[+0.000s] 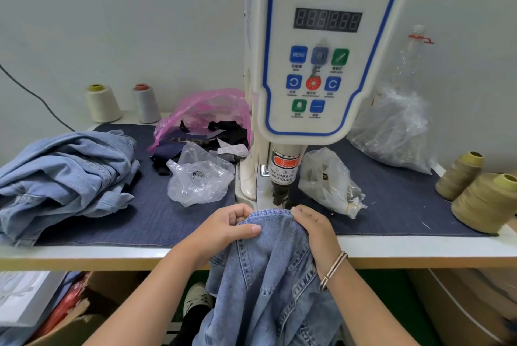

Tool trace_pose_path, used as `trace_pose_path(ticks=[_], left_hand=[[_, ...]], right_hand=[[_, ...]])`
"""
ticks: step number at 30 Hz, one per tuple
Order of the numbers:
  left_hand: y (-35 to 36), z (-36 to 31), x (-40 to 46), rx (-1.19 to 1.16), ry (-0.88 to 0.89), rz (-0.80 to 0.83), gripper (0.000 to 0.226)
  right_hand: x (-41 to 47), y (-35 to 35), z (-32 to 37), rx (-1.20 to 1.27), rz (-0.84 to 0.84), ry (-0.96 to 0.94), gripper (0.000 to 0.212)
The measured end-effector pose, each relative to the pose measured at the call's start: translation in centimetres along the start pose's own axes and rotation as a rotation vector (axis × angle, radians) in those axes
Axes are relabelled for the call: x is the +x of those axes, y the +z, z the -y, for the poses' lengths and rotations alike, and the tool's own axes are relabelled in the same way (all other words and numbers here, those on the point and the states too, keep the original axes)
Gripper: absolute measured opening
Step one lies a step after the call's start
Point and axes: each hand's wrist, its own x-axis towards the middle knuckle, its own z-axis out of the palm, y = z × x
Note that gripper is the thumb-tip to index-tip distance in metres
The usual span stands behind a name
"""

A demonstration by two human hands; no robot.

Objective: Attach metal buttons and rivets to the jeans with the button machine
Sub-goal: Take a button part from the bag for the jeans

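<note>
A light blue denim garment (268, 270) hangs over the table's front edge, its top hem lying just below the punch head (279, 194) of the white servo button machine (321, 46). My left hand (226, 226) pinches the hem on the left, thumb on top and fingers curled under. On the right side of the hem, my right hand (313, 225) grips the cloth with its fingers curled over it. A small red mark shows on the hem between the hands.
A pile of light denim (64, 177) lies at the left. Clear plastic bags (198, 177) (330, 180) flank the machine; a pink bag of scraps (204, 119) sits behind. Thread cones (102, 103) (481, 201) stand at the back left and right edge. Boxes sit under the table.
</note>
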Motion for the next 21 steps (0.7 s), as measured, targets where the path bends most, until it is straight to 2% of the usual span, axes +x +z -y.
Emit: trace_pose_path(ticks=[2,9,13,17,20,21], left_hand=[[0.0,0.0,0.1,-0.003,0.004,-0.003,0.013],[0.0,0.2,0.0,0.011,0.032,-0.015,0.019],[0.0,0.2,-0.2,0.065,0.062,-0.007,0.024],[-0.2,0.3,-0.3,0.017,0.08,-0.129,0.047],[-0.2,0.3,-0.3,-0.064,0.165,-0.197,0.041],[-0.3,0.5,-0.3,-0.073,0.189,-0.224,0.04]], right_hand=[[0.0,0.0,0.0,0.016,0.004,-0.003,0.038],[-0.2,-0.1,-0.1,-0.027,0.03,-0.024,0.051],[-1.4,-0.3,0.1,-0.057,0.101,-0.123,0.046],[-4.5,1.2,-0.4,-0.404,0.16,-0.27,0.033],[-6.4,3.3,-1.2,-0.763,0.218,-0.456,0.024],[-6.4,4.2,-1.0,-0.795,0.199,-0.487,0.017]])
